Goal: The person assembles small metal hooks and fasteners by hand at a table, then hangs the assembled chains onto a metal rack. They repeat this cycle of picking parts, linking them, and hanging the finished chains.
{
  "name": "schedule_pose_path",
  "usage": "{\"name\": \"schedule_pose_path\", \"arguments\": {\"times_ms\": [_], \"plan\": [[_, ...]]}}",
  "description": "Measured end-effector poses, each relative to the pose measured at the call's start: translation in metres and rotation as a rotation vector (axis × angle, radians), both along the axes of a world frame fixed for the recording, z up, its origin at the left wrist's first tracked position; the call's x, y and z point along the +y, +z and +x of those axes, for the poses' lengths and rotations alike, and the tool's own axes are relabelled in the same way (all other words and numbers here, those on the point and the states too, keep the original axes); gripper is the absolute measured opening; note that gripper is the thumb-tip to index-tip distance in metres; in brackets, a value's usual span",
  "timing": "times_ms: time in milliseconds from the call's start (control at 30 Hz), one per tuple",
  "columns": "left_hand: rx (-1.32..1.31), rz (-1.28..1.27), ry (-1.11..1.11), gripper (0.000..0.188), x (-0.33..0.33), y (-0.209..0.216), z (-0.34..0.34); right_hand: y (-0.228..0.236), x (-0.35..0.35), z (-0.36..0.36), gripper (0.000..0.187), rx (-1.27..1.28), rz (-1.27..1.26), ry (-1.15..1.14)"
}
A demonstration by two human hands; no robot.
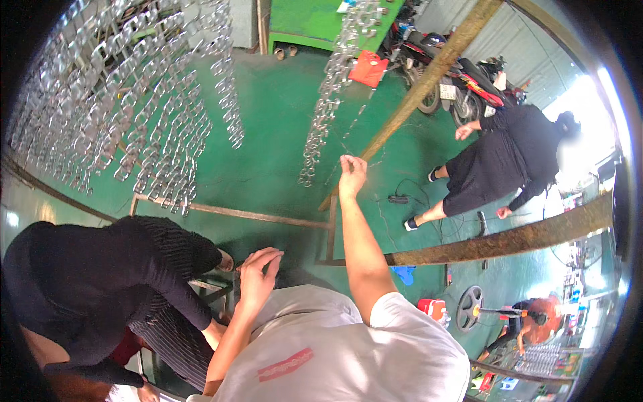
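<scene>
- While the right hand [352,177] was raised beside the slanting brown metal beam [429,82], its thumb and fingertips were drawn together; whether a thin item sat between them could not be told.
- The hanging strand of small silver metal parts [333,84] was located just left of and beyond the right hand; its upper end was cut off by the picture's edge.
- The left hand [258,276] was held low, near the front of the white shirt [321,342], thumb spread from loosely bent fingers; its palm side was partly hidden. The two hands were well apart.
- At upper left, dense rows of silver metal parts [100,107] overlapped, so single pieces were hard to separate.
- A person in black [80,275] bent at lower left; one forearm was partly hidden behind the wearer's left forearm.
- The beam covered part of the parked red-and-black motorcycles [477,86].
- At lower right, a distant person [516,328] was too small to resolve.
</scene>
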State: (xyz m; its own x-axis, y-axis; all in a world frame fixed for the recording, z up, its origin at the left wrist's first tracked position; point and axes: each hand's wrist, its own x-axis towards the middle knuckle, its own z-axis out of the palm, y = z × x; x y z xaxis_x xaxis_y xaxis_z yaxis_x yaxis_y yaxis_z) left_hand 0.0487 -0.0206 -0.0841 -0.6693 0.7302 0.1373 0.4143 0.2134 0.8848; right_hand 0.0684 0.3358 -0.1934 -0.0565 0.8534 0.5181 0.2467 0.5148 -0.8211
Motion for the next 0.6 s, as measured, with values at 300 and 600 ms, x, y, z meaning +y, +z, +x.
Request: {"name": "schedule_pose_path", "arguments": {"times_ms": [300, 600], "plan": [[0.073, -0.268, -0.406, 0.017, 0.084, -0.090, -0.006, 0.059, -0.096, 0.052, 0.010, -0.003, 0.070, 0.028], [0.369, -0.938, -1.090, 0.031, 0.111, -0.243, -0.020, 0.109, -0.204, 0.115, 0.013, -0.142, 0.084, 0.042]]}}
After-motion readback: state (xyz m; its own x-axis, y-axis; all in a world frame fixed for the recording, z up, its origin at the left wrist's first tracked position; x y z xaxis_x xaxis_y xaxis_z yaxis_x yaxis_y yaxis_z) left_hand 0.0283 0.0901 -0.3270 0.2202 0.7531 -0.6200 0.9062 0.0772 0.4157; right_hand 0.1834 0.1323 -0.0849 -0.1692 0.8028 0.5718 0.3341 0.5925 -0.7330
